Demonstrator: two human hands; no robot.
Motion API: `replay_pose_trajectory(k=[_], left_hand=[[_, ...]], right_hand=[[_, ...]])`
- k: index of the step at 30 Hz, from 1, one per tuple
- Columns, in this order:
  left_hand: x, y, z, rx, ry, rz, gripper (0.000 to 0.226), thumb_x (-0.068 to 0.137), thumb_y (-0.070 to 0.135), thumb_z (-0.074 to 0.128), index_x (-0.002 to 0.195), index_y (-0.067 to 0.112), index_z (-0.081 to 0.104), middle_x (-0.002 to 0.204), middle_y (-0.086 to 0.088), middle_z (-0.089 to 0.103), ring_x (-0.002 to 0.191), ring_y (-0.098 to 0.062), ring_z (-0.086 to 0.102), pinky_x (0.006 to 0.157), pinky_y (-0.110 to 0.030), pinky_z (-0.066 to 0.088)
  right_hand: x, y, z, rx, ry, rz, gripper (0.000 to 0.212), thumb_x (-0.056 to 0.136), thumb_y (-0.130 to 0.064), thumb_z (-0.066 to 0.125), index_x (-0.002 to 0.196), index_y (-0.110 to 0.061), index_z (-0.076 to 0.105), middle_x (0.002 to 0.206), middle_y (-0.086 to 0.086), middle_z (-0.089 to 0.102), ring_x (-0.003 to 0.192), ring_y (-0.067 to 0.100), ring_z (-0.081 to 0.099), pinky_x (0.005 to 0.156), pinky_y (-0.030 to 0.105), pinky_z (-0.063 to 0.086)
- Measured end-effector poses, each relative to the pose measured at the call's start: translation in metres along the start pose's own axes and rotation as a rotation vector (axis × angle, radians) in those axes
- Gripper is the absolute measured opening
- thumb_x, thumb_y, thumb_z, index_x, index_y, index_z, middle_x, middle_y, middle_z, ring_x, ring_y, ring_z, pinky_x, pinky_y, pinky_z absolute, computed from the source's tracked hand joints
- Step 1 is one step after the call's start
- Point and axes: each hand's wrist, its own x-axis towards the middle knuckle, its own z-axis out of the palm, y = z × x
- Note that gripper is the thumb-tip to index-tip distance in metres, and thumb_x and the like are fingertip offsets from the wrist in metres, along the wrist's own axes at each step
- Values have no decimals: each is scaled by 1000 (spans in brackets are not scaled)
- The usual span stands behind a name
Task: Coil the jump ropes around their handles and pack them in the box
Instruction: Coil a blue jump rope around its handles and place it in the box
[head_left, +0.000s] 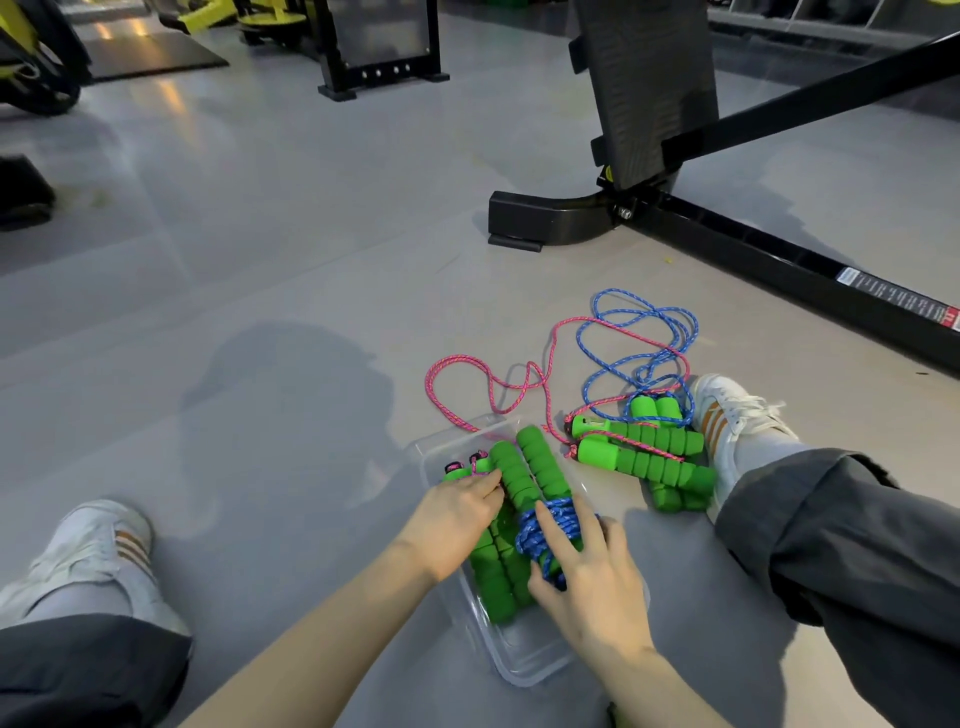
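Jump ropes fill the box under our flat, spread fingers; loose ropes lie beyond our fingertips, beside our shoe.

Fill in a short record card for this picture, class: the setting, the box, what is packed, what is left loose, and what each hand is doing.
setting: grey gym floor, black bench frame behind
box: clear plastic box on the floor between the person's legs
packed: green foam-handled rope wound with blue cord, lying on other green handles
loose: pink cord and blue cord uncoiled on the floor, their green handles beside the right shoe
left hand: flat on the handles in the box
right hand: fingers spread over the blue coil
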Motion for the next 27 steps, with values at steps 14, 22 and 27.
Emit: replay_pose_trajectory(k=[14,22,27], left_hand=[[16,11,-3,208,-251,-39,42,92,9,46,134,10,40,135,-8,40,124,-25,40,101,-36,38],[17,15,-14,192,-300,-88,45,92,-2,46,135,6,38,139,-10,35,125,-26,39,88,-34,45],[18,19,-9,229,-296,-52,46,96,3,40,142,5,31,155,-14,18,140,-27,23,112,-36,25]], right_hand=[[14,-2,-9,-223,-278,-86,67,31,-35,85,96,-25,75,100,18,71,65,31,63,51,33,53],[19,0,-2,-240,-441,-70,71,14,-35,86,84,-24,78,81,17,72,56,29,65,38,25,46],[27,4,-6,-309,-459,-179,67,33,-49,84,93,-21,76,85,16,71,73,30,66,60,35,55]])
